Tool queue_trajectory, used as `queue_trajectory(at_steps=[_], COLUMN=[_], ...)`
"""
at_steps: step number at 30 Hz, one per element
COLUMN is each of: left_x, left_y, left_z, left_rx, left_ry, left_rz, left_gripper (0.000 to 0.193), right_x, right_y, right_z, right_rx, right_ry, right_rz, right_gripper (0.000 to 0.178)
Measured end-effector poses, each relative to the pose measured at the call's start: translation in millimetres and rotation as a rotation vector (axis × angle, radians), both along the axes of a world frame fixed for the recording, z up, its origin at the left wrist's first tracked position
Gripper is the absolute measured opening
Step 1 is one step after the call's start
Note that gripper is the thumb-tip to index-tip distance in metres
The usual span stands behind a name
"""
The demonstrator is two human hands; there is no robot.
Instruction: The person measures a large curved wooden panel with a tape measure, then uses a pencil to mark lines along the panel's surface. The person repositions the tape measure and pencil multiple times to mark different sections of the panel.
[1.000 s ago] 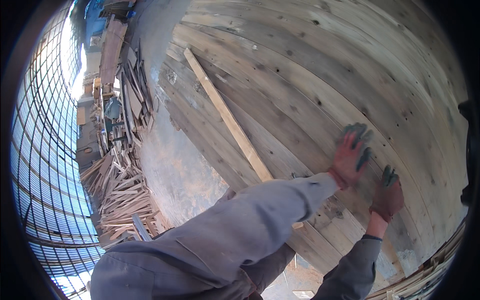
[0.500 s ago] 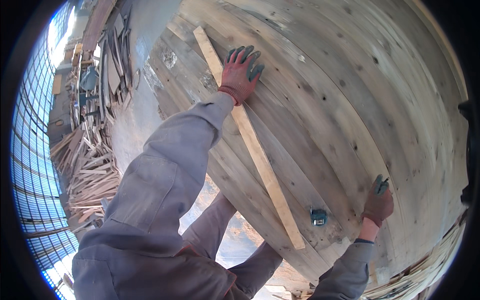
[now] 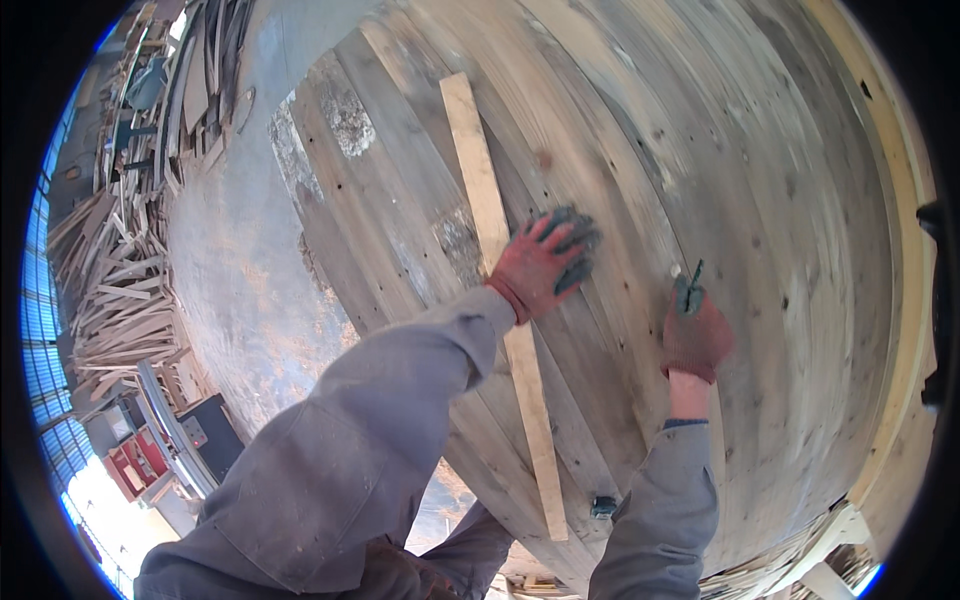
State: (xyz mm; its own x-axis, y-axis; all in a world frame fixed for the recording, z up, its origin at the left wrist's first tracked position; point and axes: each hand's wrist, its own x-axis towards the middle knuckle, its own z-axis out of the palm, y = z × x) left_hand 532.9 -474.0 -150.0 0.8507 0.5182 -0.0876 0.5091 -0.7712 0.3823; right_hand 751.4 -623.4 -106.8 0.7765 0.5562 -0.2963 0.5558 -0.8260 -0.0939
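Note:
My left hand [image 3: 548,262], in a red glove with dark grey fingers, lies with fingers stretched over the planks. Its wrist and palm edge cross a long pale wooden strip [image 3: 480,180]. To the right, my gloved right hand [image 3: 697,335] is closed around a slim dark pencil [image 3: 697,272], whose tip points away from me. Beneath both hands spreads a wide surface of weathered planks [image 3: 620,330] with knots and small holes. A small tape measure [image 3: 603,507] rests on it, close to my right sleeve and the strip's near end.
Scrap wood [image 3: 120,300] is heaped at the far left, past a dusty floor [image 3: 230,250]. A red and dark machine-like object [image 3: 140,460] stands at the lower left. A pale wooden beam [image 3: 890,200] borders the right side. More thin slats [image 3: 770,570] lie at the lower right.
My left hand has slid nearer along the strip and to the right. My right hand has moved farther forward and left, still holding the pencil. The view has shifted.

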Motion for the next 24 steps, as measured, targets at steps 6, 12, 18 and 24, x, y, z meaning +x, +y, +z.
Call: queue_trajectory(at_steps=[6,12,18,24], left_x=[-1,-2,-8,-10], left_y=[13,19,18,19], left_z=[4,2,-5,-7], left_rx=[-0.084,-0.164,-0.211,-0.279], left_ry=[-0.055,-0.138,-0.186,-0.147], left_rz=[-0.04,-0.044,-0.046,-0.078], left_gripper=[0.053,0.053,0.05,0.042], right_x=[-6,-12,-21,-18], right_y=[144,282,411,496], right_z=[-10,-5,-5,-51], right_rx=[0.105,0.164,0.616,1.243], right_ry=[0.0,-0.003,0.388,1.068], right_rz=[0.145,0.196,-0.07,-0.243], right_gripper=[0.043,0.044,0.037,0.027])
